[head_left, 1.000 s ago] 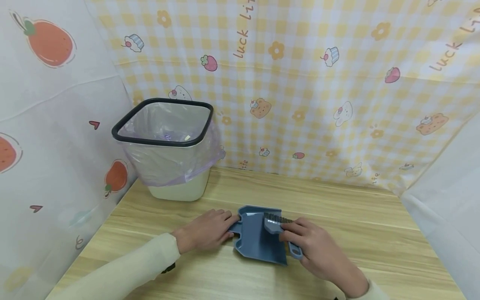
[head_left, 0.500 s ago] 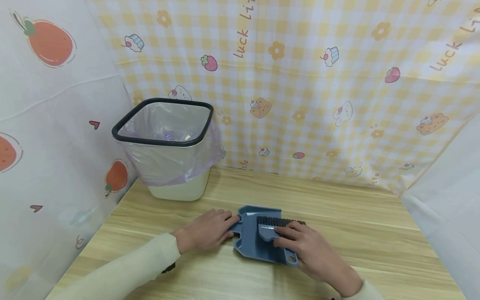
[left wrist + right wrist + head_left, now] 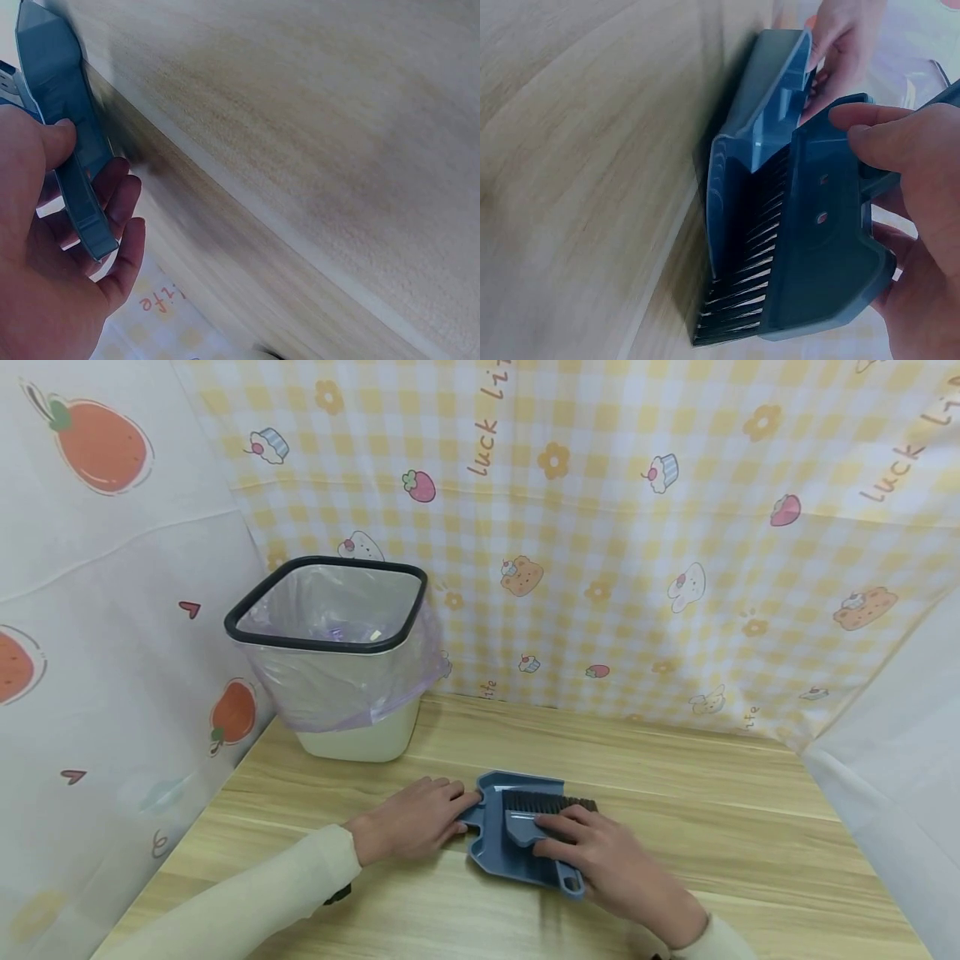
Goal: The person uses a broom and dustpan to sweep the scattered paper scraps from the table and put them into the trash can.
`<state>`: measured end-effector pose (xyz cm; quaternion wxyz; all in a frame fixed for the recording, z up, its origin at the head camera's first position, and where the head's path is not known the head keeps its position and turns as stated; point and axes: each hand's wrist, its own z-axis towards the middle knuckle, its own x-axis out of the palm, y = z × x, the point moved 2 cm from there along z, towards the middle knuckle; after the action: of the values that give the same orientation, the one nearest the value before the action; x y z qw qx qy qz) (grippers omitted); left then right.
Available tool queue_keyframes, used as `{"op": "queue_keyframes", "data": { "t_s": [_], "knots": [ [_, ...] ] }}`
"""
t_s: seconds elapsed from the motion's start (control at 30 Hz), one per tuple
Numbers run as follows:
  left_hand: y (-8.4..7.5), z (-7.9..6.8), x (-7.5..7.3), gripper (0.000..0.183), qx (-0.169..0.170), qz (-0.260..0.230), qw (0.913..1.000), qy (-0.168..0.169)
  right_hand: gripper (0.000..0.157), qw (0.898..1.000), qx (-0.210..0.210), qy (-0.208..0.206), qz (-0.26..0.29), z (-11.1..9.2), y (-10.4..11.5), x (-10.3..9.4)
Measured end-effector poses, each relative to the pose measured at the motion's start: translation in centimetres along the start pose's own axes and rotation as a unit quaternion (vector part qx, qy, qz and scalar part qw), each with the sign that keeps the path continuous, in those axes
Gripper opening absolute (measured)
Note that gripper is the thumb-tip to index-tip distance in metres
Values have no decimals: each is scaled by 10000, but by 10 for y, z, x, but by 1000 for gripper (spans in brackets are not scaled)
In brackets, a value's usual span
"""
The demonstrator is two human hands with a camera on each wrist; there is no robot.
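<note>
In the head view a blue dustpan lies on the wooden table, its open edge facing right. My left hand grips its short handle, thumb on top and fingers beneath in the left wrist view. A small blue hand brush with dark bristles is held in my right hand. The brush sits over the dustpan, its bristles partly inside the pan and partly past its open edge. The looped end of the brush handle points toward the near side.
At the back left stands a pale bin with a black rim and a clear purple-edged liner. Small bits of litter show inside it. A checked curtain hangs behind the wooden table, and white cloth closes off the left side.
My right hand has moved left with the brush, bringing it further into the dustpan, and its bristles have turned toward the far side. The left hand and dustpan have stayed put.
</note>
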<state>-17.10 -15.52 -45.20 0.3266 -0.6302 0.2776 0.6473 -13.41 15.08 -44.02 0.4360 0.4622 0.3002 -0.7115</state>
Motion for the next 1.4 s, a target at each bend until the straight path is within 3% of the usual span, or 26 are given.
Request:
{"op": "queue_keyframes", "data": {
  "t_s": [0.47,1.13,1.4],
  "knots": [
    [1,0,0,39,102,104,9999,-79,44,9928,119,1194,58,1,8,5],
    [0,0,2,39,-11,15,10000,1,40,9897,171,1422,-63,-3,10,12],
    [1,1,5,41,-33,30,10000,41,42,9910,240,1317,81,-6,10,13]
  ]
}}
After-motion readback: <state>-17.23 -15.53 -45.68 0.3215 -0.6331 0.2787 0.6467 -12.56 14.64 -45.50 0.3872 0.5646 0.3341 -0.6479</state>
